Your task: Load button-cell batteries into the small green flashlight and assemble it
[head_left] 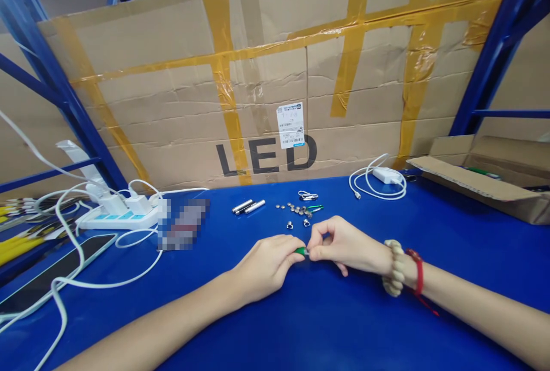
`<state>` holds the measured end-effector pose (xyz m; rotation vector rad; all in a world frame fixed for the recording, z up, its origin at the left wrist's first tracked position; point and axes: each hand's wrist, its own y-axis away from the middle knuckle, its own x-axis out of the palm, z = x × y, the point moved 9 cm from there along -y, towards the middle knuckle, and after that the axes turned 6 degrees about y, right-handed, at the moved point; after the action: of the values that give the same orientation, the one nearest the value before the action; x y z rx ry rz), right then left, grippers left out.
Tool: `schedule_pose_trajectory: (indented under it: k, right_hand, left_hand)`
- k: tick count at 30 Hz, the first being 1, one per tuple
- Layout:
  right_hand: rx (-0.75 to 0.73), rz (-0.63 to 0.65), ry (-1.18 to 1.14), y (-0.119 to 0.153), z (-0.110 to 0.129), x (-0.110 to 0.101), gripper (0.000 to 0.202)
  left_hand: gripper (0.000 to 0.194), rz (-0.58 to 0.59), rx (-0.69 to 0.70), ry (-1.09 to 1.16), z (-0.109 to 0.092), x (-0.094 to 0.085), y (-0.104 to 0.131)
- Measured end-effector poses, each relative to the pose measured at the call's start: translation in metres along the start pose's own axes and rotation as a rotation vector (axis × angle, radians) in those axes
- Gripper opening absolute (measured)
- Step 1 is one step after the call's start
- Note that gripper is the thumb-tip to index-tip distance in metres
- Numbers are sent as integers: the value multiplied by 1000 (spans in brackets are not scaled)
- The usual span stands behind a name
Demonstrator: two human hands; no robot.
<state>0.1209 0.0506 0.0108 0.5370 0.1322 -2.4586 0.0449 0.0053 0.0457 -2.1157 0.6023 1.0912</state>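
Both hands meet at the front middle of the blue table. Between my left hand's thumb and fingers is a small green tube, mostly hidden by them. My right hand, with a beaded bracelet and red cord at its wrist, pinches the silver end of the same tube. Just beyond the hands lie two small metal caps. Behind those are several round button cells, a green carabiner clip and some silver clips. Silver tubes lie side by side to the left.
On the left are a white power strip with plugs and loose cables, a phone and a blurred-out flat item. A white coiled cable and an open cardboard box sit at right. Taped cardboard walls the back.
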Motion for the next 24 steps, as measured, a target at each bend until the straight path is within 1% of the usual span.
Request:
schedule_pose_trajectory:
  k: [3,5,9,11,13,16,18,21,24]
  right_hand:
    - [-26,-33,32,3,5,0,32]
    - [-69,-64,58,6,12,-1,33]
    - [-208,-182,157,14,33,-5,34]
    - [-219,-220,181,16,36,-6,35]
    - [-140,-199,150,14,29,-4,34]
    - [53,-90,32,11,11,4,36]
    - [127,-45,-52,11,6,8,38]
    - [144,-35,-135,12,8,9,39]
    - [134,-62,-134,11,10,6,40]
  left_hand:
    - [24,3,-7,-20,1,1,0]
    - [24,-9,-5,-25,2,0,0]
    - [24,-48,-5,-20,3,-3,1]
    - [25,-67,-3,-33,3,-4,2]
    - [26,-81,7,-60,2,-5,2]
    - [26,-101,33,-94,1,-6,2]
    - [26,-121,47,-97,0,-7,2]
    - [26,-141,38,-80,1,-9,2]
    - [25,-149,-4,-40,4,-11,1]
